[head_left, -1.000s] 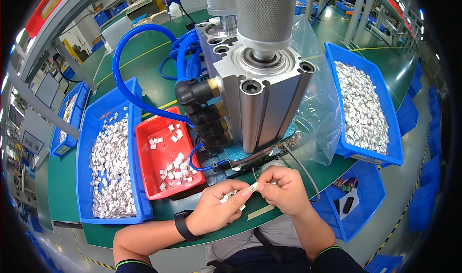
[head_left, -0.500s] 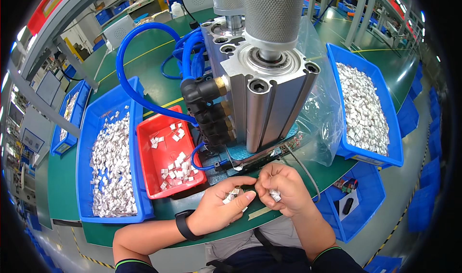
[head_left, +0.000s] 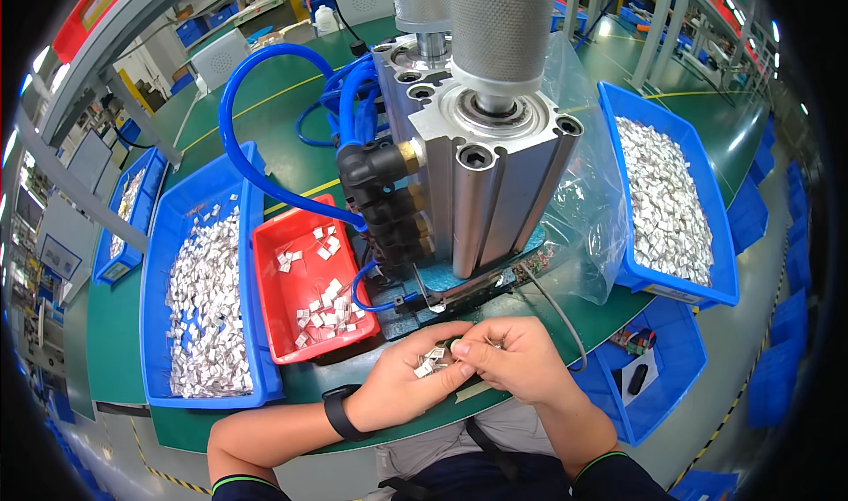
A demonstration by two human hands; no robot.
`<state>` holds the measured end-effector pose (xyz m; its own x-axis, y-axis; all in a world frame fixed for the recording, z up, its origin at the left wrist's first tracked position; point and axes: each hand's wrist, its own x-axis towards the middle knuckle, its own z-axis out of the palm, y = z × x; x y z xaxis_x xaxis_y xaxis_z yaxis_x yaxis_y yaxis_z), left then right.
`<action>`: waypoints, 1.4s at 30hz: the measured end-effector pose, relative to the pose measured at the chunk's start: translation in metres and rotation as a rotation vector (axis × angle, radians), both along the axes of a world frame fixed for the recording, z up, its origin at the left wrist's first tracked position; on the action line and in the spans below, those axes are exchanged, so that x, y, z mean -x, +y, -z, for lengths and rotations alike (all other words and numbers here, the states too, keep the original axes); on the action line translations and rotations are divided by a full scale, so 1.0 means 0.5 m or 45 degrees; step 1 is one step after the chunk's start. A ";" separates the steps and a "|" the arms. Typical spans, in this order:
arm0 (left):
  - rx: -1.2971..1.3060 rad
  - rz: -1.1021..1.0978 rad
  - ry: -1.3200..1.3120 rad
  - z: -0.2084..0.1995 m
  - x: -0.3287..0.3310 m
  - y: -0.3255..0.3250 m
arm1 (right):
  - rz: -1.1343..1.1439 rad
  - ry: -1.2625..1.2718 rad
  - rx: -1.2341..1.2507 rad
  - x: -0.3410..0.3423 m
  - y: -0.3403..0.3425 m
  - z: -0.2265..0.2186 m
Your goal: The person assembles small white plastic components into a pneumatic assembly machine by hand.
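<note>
My left hand (head_left: 413, 373), with a black band on its wrist, is closed around several small white block-shaped components (head_left: 431, 361). They show between its thumb and curled fingers. My right hand (head_left: 517, 357) is pinched together, its thumb and fingertips meeting the fingertips of the left. Behind its fingers a sliver of a small white component shows, mostly hidden. Both hands are just above the near edge of the green table, in front of a metal pneumatic press (head_left: 495, 183).
To the left, a red tray (head_left: 291, 324) holds a few white components beside a blue bin (head_left: 159, 324) full of them. Another full blue bin (head_left: 724, 263) stands right, by clear plastic film (head_left: 587, 227). Blue hoses (head_left: 231, 121) arch over the left side. A lower blue bin (head_left: 680, 369) sits below right.
My right hand has turned over and moved slightly left, so its thumb now meets the left fingertips. The white component in it is now mostly hidden. My left hand has barely moved.
</note>
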<state>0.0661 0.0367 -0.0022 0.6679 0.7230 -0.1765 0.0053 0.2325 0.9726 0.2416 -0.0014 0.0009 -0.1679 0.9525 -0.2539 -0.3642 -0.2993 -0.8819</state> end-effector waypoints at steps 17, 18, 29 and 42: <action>0.296 0.010 -0.089 -0.011 0.001 0.000 | 0.246 -0.005 -0.069 -0.012 0.010 0.006; 0.230 0.012 -0.043 -0.009 0.001 -0.003 | 0.254 -0.059 -0.096 -0.012 0.010 0.008; 0.440 -0.093 -0.127 -0.003 0.009 0.009 | 0.201 -0.098 -0.142 0.003 -0.013 0.019; 0.218 -0.106 -0.100 0.003 0.007 0.001 | 0.210 0.010 -0.143 0.013 -0.013 0.019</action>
<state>0.0625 0.0369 -0.0037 0.6239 0.7400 -0.2513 -0.0952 0.3911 0.9154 0.2349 -0.0078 -0.0088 -0.0085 0.9896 -0.1434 -0.4071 -0.1345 -0.9034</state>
